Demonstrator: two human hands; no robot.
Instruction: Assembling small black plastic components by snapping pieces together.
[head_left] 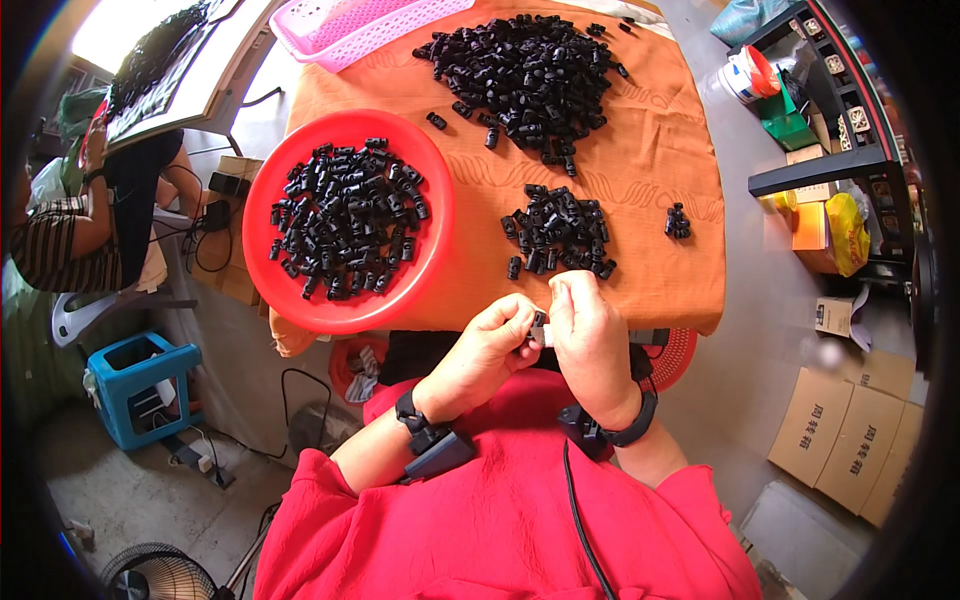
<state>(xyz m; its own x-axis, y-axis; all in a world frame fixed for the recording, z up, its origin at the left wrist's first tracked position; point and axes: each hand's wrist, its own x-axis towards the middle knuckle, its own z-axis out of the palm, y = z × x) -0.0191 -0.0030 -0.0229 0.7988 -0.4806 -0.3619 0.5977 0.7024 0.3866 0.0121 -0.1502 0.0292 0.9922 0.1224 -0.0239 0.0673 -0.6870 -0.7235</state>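
My left hand (485, 350) and my right hand (590, 335) meet just below the table's front edge, both pinching one small black plastic clip (539, 328) between the fingertips. Straight above the hands lies a small heap of the same black clips (557, 232) on the orange cloth (640, 170). A red round tray (420, 270) full of black clips (345, 220) sits at the left, overhanging the table edge. A large pile of clips (525, 70) lies at the far side. Both wrists wear black bands.
A pink basket (355, 22) stands at the far left of the table. Three loose clips (678, 222) lie at the right. Another person (70, 235) sits at the left. A blue stool (140, 385), a fan (155, 575), cardboard boxes (850, 440) and a black shelf (840, 110) surround the table.
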